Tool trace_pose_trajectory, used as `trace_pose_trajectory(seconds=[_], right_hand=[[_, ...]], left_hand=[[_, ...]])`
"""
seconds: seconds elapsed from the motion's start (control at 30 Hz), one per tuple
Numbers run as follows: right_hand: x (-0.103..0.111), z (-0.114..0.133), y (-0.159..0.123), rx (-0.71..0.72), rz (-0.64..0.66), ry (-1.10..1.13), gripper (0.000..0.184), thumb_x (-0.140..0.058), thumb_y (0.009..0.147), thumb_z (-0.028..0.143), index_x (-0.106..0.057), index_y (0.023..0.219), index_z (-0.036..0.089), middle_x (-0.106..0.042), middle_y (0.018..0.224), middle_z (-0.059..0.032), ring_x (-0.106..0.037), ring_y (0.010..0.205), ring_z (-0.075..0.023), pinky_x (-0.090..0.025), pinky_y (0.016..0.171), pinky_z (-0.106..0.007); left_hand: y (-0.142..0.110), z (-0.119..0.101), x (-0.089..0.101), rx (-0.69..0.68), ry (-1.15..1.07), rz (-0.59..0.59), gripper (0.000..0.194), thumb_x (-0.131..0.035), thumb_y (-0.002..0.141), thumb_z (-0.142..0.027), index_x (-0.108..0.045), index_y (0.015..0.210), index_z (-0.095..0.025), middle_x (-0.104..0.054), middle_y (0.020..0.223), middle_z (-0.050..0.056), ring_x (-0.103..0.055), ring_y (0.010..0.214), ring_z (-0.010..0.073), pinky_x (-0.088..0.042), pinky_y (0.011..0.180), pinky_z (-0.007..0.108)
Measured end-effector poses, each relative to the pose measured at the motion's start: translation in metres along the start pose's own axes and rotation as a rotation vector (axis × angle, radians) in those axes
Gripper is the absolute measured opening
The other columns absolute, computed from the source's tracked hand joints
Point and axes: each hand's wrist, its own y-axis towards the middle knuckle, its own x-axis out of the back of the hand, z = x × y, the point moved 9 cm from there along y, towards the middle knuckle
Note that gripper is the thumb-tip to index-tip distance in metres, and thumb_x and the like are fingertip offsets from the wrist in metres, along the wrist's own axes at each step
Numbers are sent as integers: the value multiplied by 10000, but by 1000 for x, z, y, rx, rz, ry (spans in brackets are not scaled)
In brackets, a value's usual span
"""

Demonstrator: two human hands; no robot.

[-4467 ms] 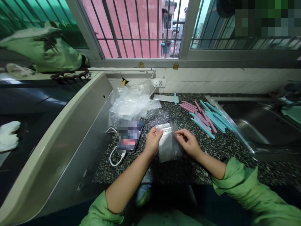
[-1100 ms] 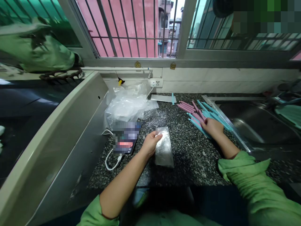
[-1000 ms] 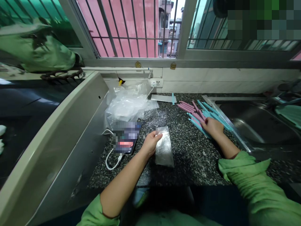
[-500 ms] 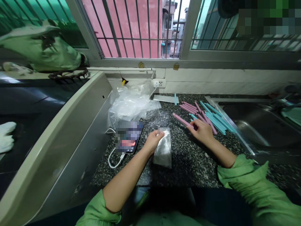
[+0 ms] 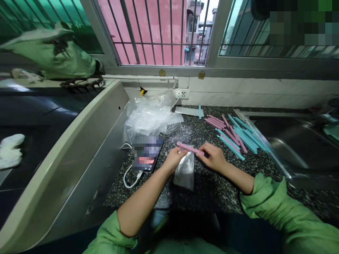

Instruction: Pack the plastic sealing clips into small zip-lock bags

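Observation:
My left hand (image 5: 174, 158) is closed on the top edge of a small clear plastic bag (image 5: 184, 173), which hangs down over the dark speckled counter. Between the thumb and fingers of my right hand (image 5: 214, 156) is one end of a pink bag sealing clip (image 5: 190, 148), a long thin plastic stick. The clip lies across the bag's top, its far end by my left thumb; whether that thumb touches it I cannot tell. Right of my hands, several pink clips (image 5: 215, 122) and blue clips (image 5: 246, 139) are spread on the counter.
A phone (image 5: 148, 155) with a white cable lies left of the bag. Behind it is a heap of clear plastic bags (image 5: 149, 118). A flat silvery strip (image 5: 186, 111) with a blue clip lies near the wall socket (image 5: 184, 94). A sink (image 5: 283, 141) borders the right side.
My right hand has moved left from the clip pile, bringing the pink clip across the top of the bag. My left hand still holds the bag in about the same place.

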Motion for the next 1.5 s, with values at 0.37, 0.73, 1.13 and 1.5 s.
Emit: trace_pose_trajectory(seconds=[0.37, 0.73, 1.13, 1.5], right_hand=[[-6, -4, -7, 10, -1, 36, 130, -509, 822, 299, -540, 763, 188, -604, 710, -44, -556, 665, -147, -441, 607, -258], [-8, -8, -10, 14, -10, 67, 137, -493, 841, 275, -596, 855, 185, -632, 768, -61, -583, 720, -161, -475, 660, -284], [-8, -6, -13, 10, -8, 97, 149, -474, 848, 267, -598, 886, 195, -620, 784, -62, -576, 737, -169, -477, 670, -298], [-7, -1, -15, 44, -15, 69, 146, -486, 845, 240, -607, 906, 185, -630, 796, -67, -588, 734, -156, -496, 663, -278]], left_hand=[[-12, 2, -21, 110, -131, 188, 162, -665, 482, -187, -620, 626, -128, -599, 571, 3, -512, 561, 124, -375, 615, 247], [-13, 2, -25, 143, -137, 240, 105, -610, 483, -183, -581, 575, -142, -518, 477, -33, -432, 468, 80, -308, 516, 215], [-5, -5, -7, 18, -204, 105, 182, -650, 593, -333, -627, 600, -153, -600, 564, 2, -539, 629, 153, -397, 613, 257], [1, 8, -9, 67, -258, 121, 553, -580, 509, -711, -571, 560, -160, -565, 491, 41, -590, 680, 222, -428, 609, 298]])
